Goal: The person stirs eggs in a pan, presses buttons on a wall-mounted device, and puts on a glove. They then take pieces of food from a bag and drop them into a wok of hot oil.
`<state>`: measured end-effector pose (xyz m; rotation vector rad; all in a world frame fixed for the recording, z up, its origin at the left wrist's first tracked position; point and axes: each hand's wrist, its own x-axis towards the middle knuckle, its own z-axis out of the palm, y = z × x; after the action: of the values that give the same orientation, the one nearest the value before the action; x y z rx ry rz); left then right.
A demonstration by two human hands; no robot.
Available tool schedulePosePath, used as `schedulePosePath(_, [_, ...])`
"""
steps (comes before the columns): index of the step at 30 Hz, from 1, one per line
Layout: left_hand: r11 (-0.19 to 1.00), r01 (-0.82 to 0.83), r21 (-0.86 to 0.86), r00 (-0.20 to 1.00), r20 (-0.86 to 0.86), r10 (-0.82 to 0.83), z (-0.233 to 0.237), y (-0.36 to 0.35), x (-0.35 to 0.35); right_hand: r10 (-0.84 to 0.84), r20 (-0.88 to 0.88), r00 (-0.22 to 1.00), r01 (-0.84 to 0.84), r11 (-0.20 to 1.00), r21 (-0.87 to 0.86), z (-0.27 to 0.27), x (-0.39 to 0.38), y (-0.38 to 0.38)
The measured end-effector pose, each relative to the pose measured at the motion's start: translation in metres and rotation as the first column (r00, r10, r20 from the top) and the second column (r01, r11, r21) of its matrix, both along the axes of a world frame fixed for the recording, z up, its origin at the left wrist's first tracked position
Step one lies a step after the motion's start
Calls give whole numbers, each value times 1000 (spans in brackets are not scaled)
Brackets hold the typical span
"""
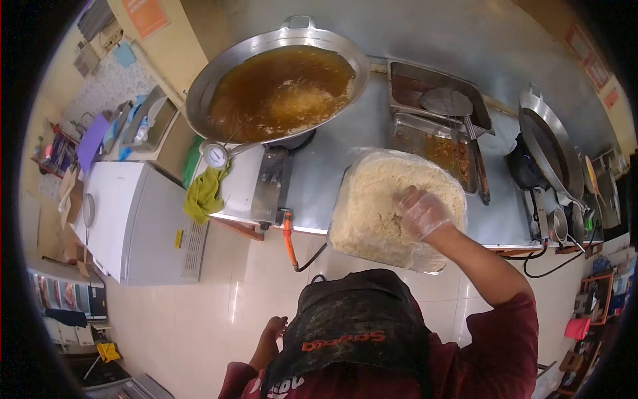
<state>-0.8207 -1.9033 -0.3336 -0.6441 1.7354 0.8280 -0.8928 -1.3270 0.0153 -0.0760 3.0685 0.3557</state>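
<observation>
My right hand, in a clear plastic glove, reaches into a wide tray of pale, crumbly breading. Its fingers are bunched together and curled down into the crumbs, near a darker patch. Clear plastic film lines the tray's edge, which overhangs the front of the counter. Low at my side, away from the counter, is my left hand. Its fingers are partly hidden beside my apron, and whether they hold anything does not show.
At the back left, a large wok holds bubbling brown oil, with a dial thermometer at its rim. Behind the tray are metal pans with a strainer. A second wok stands right; a green cloth hangs left.
</observation>
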Motion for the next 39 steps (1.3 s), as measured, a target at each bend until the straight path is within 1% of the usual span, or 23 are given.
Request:
schedulePosePath(1, [1000,-3,-5,1000,5,3,-6,-4,2,11,77,997,-10,1000,-16,22,-3,1])
schedulePosePath(2, [1000,-6,-9,1000,11,6,-10,-7,4,96,32,995,-90,985,-147,37,-3,6])
schedulePosePath(4, [988,136,-74,991,11,-136,2,-11,9,240,-90,966,-257,887,-384,55,-1,21])
schedulePosePath(5, [973,206,-106,979,12,-206,4,-15,12,214,-76,974,-227,898,-377,52,0,22])
schedulePosePath(7, [968,239,-81,971,29,-238,7,-22,20,162,-47,986,-168,917,-362,38,3,22])
schedulePosePath(9, [961,269,-65,963,46,-267,10,-29,28,144,-47,988,-148,985,-90,24,7,9])
schedulePosePath(10, [957,284,-64,958,59,-280,8,-31,29,135,-49,990,-132,990,49,14,10,4])
schedulePosePath(12, [947,316,-63,947,85,-311,6,-30,29,49,-103,993,-31,984,177,-47,11,16])
schedulePosePath(14, [935,348,-61,935,98,-342,1,-27,26,3,-88,996,9,991,130,-50,11,17])
schedulePosePath(16, [917,395,-55,916,98,-389,-6,-24,19,-4,0,1000,4,995,-95,-5,6,3])
schedulePosePath(18, [894,445,-49,893,96,-439,-14,-19,10,-63,-35,997,50,954,-297,2,0,23])
schedulePosePath(19, [884,464,-53,884,97,-458,-19,-16,4,-94,-48,994,68,918,-392,6,-1,36])
schedulePosePath(22, [950,297,-92,954,58,-293,-15,-7,-7,-205,-52,977,134,790,-599,17,1,80])
schedulePosePath(23, [969,229,-98,973,32,-227,-13,-4,-10,-254,-37,966,154,689,-708,23,-1,86])
schedulePosePath(25, [986,123,115,972,-215,-97,-21,-25,6,-343,17,939,177,440,-880,51,1,91])
schedulePosePath(27, [985,120,125,974,-209,-92,-21,-30,6,-420,99,902,174,144,-974,84,12,93])
schedulePosePath(28, [987,159,28,984,-89,-156,-18,-19,-3,-449,145,882,158,-7,-987,96,18,95])
schedulePosePath(29, [977,206,-63,978,36,-204,-16,-11,-9,-487,47,872,124,128,-984,107,27,97])
schedulePosePath(31, [969,237,-65,969,86,-231,-20,-14,-3,-515,-159,842,68,394,-917,120,45,96])
schedulePosePath(33, [950,301,-87,951,96,-293,-15,-14,2,-304,-414,858,-118,667,-735,119,58,85])
schedulePosePath(34, [946,313,-87,947,101,-305,-9,-13,6,-171,-511,842,-211,768,-605,116,67,78])
schedulePosePath(35, [945,316,-87,945,116,-305,-7,-14,8,-94,-462,882,-134,890,-436,98,77,76])
schedulePosePath(39, [946,312,-92,940,178,-293,-15,-23,14,-243,-210,947,33,724,-689,52,104,31])
